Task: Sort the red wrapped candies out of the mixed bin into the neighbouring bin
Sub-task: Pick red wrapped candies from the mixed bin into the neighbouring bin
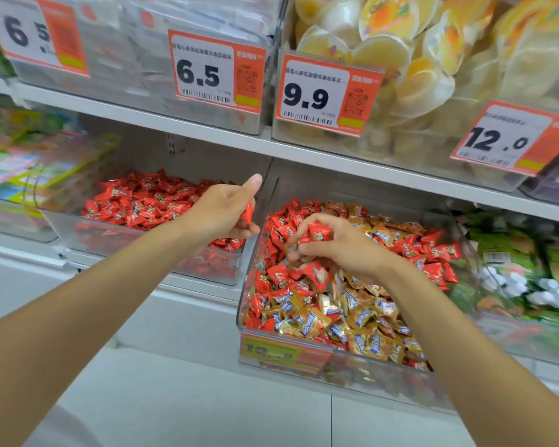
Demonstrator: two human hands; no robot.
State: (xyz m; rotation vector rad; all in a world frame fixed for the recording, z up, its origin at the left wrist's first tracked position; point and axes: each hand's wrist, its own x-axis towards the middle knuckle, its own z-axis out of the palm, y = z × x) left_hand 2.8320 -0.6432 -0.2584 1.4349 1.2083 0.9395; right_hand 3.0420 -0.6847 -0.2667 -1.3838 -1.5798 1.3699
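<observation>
Pinching a red candy [248,213], the left hand [223,214] hovers just left of the mixed bin [352,366], above the neighbouring bin [220,269], while the right hand [346,250] clutches red candies [318,232] inside the mixed bin.

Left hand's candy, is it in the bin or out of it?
Out. The left hand pinches the red candy above the right end of the left bin, not dropped yet.
</observation>
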